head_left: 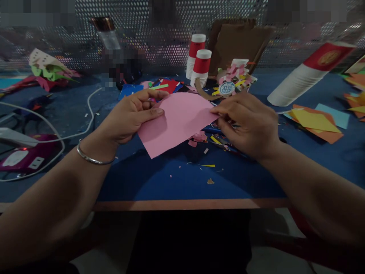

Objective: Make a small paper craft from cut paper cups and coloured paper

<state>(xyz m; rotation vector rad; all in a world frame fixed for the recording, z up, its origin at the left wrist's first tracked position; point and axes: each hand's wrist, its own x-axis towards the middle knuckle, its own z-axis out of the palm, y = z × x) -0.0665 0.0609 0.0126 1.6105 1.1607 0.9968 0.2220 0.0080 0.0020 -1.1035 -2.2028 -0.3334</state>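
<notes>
A pink sheet of paper (178, 121) is held just above the blue table (159, 182). My left hand (134, 116) pinches its left edge, thumb on top, with a silver bangle on that wrist. My right hand (251, 123) pinches the sheet's right corner with its fingertips, fingers curled. Under and beside the sheet lie small paper scraps (199, 137) in pink and yellow.
Two stacks of red-and-white paper cups (201, 66) stand behind, and another stack (308, 74) lies tilted at right. Orange, yellow and blue sheets (316, 121) lie at right. A paper craft (234, 82), brown cardboard (239, 42), white cables (57, 137) and a pink device (25, 158) surround.
</notes>
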